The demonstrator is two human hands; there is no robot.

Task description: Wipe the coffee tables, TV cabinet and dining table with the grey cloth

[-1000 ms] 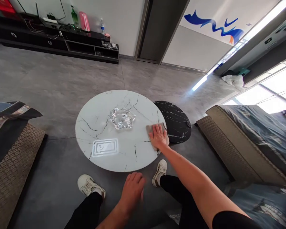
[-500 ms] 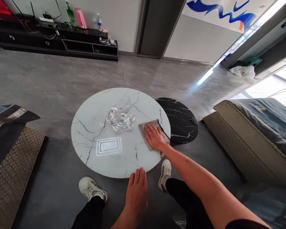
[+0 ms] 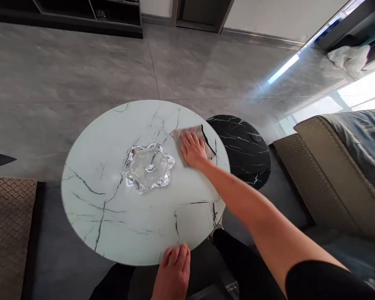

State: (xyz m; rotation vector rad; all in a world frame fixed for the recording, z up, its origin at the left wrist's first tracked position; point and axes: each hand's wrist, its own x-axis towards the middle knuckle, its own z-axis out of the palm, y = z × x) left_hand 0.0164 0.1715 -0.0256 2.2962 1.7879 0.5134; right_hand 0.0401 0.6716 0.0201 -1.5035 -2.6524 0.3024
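My right hand (image 3: 193,149) lies flat with its fingers spread on a grey-brown cloth (image 3: 178,143), pressing it against the round white marble-patterned table (image 3: 90,166). The cloth has a dark edge and lies near the table's right rim. My left hand (image 3: 175,266) is at the table's front edge, its fingers together and bent; fingertips and palm are hidden. A clear star-shaped glass dish (image 3: 148,166) sits left of the cloth, apart from both hands.
A lower black marble-patterned round table (image 3: 242,146) stands against the right side. A sofa (image 3: 337,166) is at the right, another seat (image 3: 11,221) at the left. A dark cabinet (image 3: 81,21) stands along the far wall.
My right hand and the cloth have moved farther from me across the table. My left hand's fingers have bent at the front edge. The view has tipped down and come closer.
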